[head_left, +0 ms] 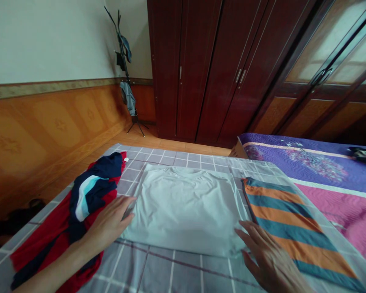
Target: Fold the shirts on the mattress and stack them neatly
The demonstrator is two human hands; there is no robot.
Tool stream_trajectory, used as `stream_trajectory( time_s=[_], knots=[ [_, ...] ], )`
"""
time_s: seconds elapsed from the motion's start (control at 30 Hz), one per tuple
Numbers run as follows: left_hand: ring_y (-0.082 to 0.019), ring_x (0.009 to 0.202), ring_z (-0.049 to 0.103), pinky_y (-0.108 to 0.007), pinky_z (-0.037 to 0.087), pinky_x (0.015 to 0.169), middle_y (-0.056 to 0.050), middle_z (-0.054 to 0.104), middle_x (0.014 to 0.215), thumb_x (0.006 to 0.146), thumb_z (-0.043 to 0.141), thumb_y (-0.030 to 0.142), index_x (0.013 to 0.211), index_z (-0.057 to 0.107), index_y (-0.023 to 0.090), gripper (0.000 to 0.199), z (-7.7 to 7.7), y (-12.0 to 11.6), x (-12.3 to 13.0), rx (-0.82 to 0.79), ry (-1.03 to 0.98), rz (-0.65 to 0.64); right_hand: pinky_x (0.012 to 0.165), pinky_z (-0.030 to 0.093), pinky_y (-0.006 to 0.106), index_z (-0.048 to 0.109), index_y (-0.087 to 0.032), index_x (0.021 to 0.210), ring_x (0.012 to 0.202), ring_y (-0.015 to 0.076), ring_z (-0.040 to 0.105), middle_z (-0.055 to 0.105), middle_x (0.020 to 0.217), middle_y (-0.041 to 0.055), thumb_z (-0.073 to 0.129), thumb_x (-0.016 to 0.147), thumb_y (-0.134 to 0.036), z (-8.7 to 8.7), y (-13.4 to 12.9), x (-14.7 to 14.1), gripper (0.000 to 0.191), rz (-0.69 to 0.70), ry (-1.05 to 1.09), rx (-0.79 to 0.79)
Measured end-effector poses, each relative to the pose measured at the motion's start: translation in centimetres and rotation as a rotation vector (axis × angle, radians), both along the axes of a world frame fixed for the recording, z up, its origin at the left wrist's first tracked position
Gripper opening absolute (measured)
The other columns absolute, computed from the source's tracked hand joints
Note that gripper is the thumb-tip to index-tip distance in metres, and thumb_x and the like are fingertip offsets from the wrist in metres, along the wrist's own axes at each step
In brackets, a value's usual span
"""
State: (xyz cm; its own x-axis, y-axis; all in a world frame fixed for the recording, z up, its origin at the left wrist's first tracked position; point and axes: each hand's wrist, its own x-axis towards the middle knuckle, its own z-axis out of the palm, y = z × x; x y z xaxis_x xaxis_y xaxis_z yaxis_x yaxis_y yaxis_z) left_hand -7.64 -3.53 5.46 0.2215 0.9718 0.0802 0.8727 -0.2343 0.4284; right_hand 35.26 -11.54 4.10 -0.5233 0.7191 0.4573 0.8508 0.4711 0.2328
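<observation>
Left hand [110,226] flat, fingers spread on white T-shirt [186,207] edge; right hand [268,260] flat at lower right corner. Smooth outward, keeping edges squared.

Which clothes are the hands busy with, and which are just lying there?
Busy with: white T-shirt, left hand on its left edge, right hand on its right edge.

Just lying there: red and navy clothes, striped cloth, purple quilt.

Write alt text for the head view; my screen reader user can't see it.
Two bare hands, left hand and right hand, rest flat on the edges of a white T-shirt spread on a checked bedsheet, between a red-and-navy garment and an orange-and-teal striped cloth.
</observation>
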Motion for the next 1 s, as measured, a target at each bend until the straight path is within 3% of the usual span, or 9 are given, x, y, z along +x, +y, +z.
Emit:
stream_trajectory(
  time_s=[0.13, 0.27, 0.4, 0.5, 0.57, 0.63, 0.77, 0.83, 1.0],
  knots=[
    [-0.022, 0.118, 0.049, -0.039, 0.039, 0.101, -0.007, 0.058, 0.122, 0.087, 0.048, 0.024, 0.120, 0.053, 0.020, 0.034, -0.2, 1.7, 6.2, 0.211, 0.046, -0.282, 0.090, 0.049, 0.043, 0.056, -0.013, 0.119, 0.117, 0.0296, 0.052, 0.054, 0.128, 0.0178, 0.050, 0.080, -0.014, 0.4, 2.2, -7.3, 0.039, 0.055, 0.096, -0.125],
    [-0.026, 0.136, 0.029, -0.048, 0.025, 0.111, -0.009, 0.041, 0.144, 0.090, 0.049, 0.034, 0.134, 0.043, 0.021, 0.047, -3.3, 3.0, 10.3, 0.235, 0.152, -0.391, 0.101, 0.041, 0.046, 0.047, -0.012, 0.132, 0.130, 0.0311, 0.038, 0.042, 0.141, 0.0179, 0.058, 0.081, -0.025, -1.6, 4.2, -11.6, 0.054, 0.093, 0.098, -0.306],
    [-0.031, 0.140, 0.019, -0.053, 0.020, 0.112, -0.011, 0.028, 0.151, 0.090, 0.044, 0.050, 0.143, 0.031, 0.021, 0.062, -6.1, 3.9, 10.0, 0.156, 0.213, -0.371, 0.104, 0.037, 0.049, 0.037, -0.013, 0.140, 0.134, 0.0306, 0.032, 0.037, 0.145, 0.0155, 0.052, 0.088, -0.041, -4.2, 4.7, -6.8, 0.061, -0.032, 0.048, -0.326],
    [-0.032, 0.140, 0.016, -0.053, 0.017, 0.112, -0.009, 0.024, 0.152, 0.090, 0.041, 0.053, 0.145, 0.028, 0.024, 0.063, -6.7, 4.2, 9.2, 0.143, 0.210, -0.373, 0.101, 0.040, 0.049, 0.045, -0.011, 0.135, 0.131, 0.0320, 0.037, 0.044, 0.140, 0.0168, 0.047, 0.089, -0.050, -5.4, 4.5, -1.3, 0.061, -0.260, 0.072, -0.246],
    [-0.033, 0.141, 0.014, -0.054, 0.016, 0.112, -0.009, 0.022, 0.153, 0.090, 0.040, 0.055, 0.145, 0.028, 0.025, 0.064, -6.7, 4.3, 9.2, 0.149, 0.202, -0.369, 0.098, 0.041, 0.052, 0.052, -0.009, 0.128, 0.128, 0.0353, 0.040, 0.047, 0.137, 0.0196, 0.044, 0.088, -0.054, -5.7, 4.4, 0.4, 0.061, -0.391, 0.093, -0.197],
    [-0.033, 0.141, 0.013, -0.055, 0.016, 0.112, -0.009, 0.022, 0.153, 0.090, 0.038, 0.058, 0.145, 0.028, 0.025, 0.065, -6.6, 4.3, 9.4, 0.149, 0.198, -0.366, 0.098, 0.040, 0.053, 0.053, -0.009, 0.128, 0.128, 0.0368, 0.039, 0.044, 0.138, 0.0212, 0.043, 0.089, -0.054, -5.5, 4.7, -0.2, 0.061, -0.424, 0.111, -0.170],
    [-0.034, 0.141, 0.013, -0.055, 0.017, 0.112, -0.009, 0.021, 0.153, 0.090, 0.039, 0.056, 0.146, 0.025, 0.026, 0.065, -6.5, 4.3, 9.8, 0.127, 0.216, -0.358, 0.103, 0.036, 0.048, 0.041, -0.018, 0.139, 0.134, 0.0316, 0.031, 0.033, 0.147, 0.0141, 0.045, 0.090, -0.048, -4.5, 7.4, -4.5, 0.057, -0.193, 0.086, -0.293],
    [-0.034, 0.141, 0.013, -0.055, 0.016, 0.112, -0.009, 0.020, 0.154, 0.090, 0.040, 0.056, 0.146, 0.025, 0.026, 0.065, -6.5, 4.3, 9.7, 0.122, 0.225, -0.354, 0.104, 0.035, 0.048, 0.041, -0.020, 0.139, 0.134, 0.0317, 0.031, 0.036, 0.146, 0.0129, 0.046, 0.090, -0.046, -4.0, 9.7, -5.8, 0.055, -0.156, 0.060, -0.371],
    [-0.034, 0.141, 0.012, -0.056, 0.017, 0.112, -0.008, 0.019, 0.154, 0.090, 0.039, 0.056, 0.146, 0.025, 0.026, 0.065, -6.7, 4.4, 9.6, 0.140, 0.223, -0.357, 0.101, 0.034, 0.051, 0.049, -0.008, 0.132, 0.131, 0.0385, 0.034, 0.039, 0.141, 0.0226, 0.046, 0.090, -0.045, -3.6, 14.5, -5.8, 0.056, -0.465, 0.055, -0.328]
  ],
)
